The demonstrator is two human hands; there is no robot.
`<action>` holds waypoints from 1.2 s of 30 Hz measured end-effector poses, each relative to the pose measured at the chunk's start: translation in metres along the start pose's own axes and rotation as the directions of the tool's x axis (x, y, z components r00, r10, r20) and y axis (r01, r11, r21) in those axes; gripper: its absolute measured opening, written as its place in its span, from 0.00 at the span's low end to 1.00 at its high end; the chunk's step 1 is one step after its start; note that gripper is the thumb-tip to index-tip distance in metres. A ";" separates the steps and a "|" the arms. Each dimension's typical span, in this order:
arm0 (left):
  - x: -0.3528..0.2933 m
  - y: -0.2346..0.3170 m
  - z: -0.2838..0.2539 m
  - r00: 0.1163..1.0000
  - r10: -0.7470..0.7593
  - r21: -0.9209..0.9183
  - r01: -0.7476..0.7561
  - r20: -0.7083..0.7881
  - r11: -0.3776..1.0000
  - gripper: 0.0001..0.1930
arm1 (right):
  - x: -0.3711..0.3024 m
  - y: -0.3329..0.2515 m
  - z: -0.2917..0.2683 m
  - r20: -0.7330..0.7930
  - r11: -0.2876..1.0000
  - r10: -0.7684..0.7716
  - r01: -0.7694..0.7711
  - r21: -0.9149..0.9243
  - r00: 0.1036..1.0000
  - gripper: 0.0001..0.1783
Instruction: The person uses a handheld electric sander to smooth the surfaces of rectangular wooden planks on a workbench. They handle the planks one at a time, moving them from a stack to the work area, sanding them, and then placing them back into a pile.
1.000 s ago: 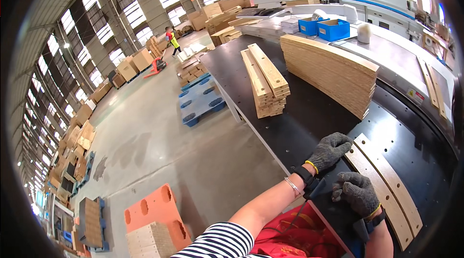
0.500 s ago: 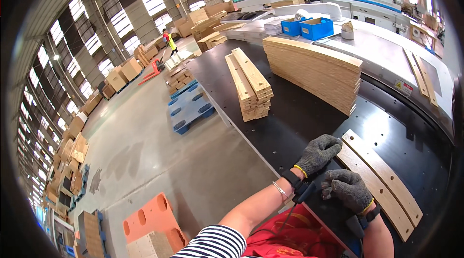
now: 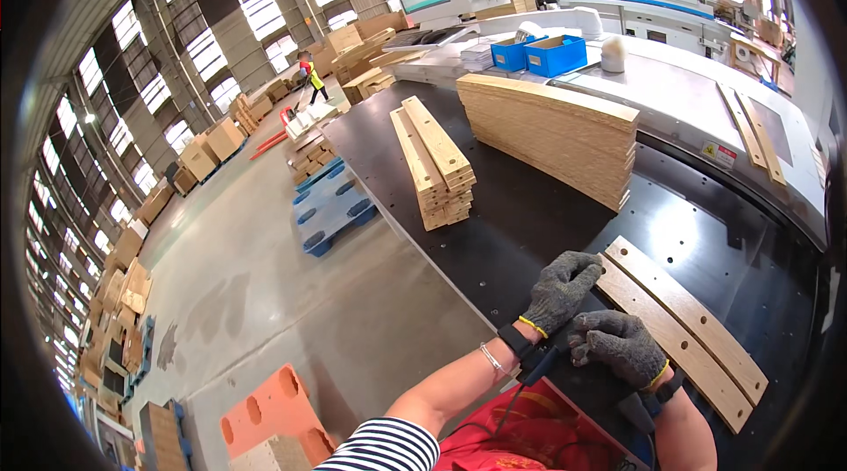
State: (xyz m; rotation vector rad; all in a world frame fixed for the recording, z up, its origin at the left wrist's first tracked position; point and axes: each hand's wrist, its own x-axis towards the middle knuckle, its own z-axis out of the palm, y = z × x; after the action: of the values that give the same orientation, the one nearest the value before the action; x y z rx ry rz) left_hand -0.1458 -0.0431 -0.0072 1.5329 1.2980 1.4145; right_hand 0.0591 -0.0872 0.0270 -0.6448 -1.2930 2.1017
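Two pale wooden slats [image 3: 675,303], slightly curved and drilled with holes, lie side by side on the black tabletop [image 3: 520,246]. Both my hands wear grey knit gloves with yellow cuffs. My left hand [image 3: 563,291] is closed at the far left end of the nearer slat, its fingertips on that end. My right hand [image 3: 620,346] is closer to me, just left of the same slat. Its fingers are curled in; whatever they may hold is hidden.
A small slat stack [image 3: 432,162] and a long stack of boards [image 3: 547,136] stand farther back. Behind them are blue bins [image 3: 556,55] and a machine with two slats [image 3: 750,136] on it. Pallets [image 3: 333,209] rest on the floor left, where a person [image 3: 311,78] walks.
The whole view has shifted slightly, so things appear farther left. My hands keep nearly the same pose beside the slats. The distant person has moved a little.
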 end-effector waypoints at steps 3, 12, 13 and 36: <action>-0.007 0.002 0.005 0.998 0.016 -0.064 -0.020 -0.069 0.998 0.11 | 0.001 0.002 0.000 0.000 1.000 -0.004 0.004 0.003 1.000 0.19; -0.004 0.042 0.033 0.961 0.114 -0.298 -0.036 0.250 0.954 0.12 | -0.001 0.007 -0.018 0.030 0.995 -0.065 0.063 0.078 0.997 0.21; 0.001 0.051 0.036 0.938 0.139 -0.294 -0.043 0.316 0.955 0.13 | -0.002 0.007 -0.018 0.009 0.989 -0.068 0.067 0.129 0.998 0.23; 0.062 0.020 0.091 0.432 0.245 -0.454 0.490 0.868 0.744 0.21 | -0.005 0.007 -0.034 -0.254 0.963 -0.141 0.192 0.191 0.957 0.23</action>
State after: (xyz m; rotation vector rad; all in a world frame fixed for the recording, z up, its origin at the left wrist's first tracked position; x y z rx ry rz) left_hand -0.0579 0.0233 0.0131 1.2631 0.1399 0.5536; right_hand 0.0836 -0.0720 0.0073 -0.6463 -0.9398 1.9236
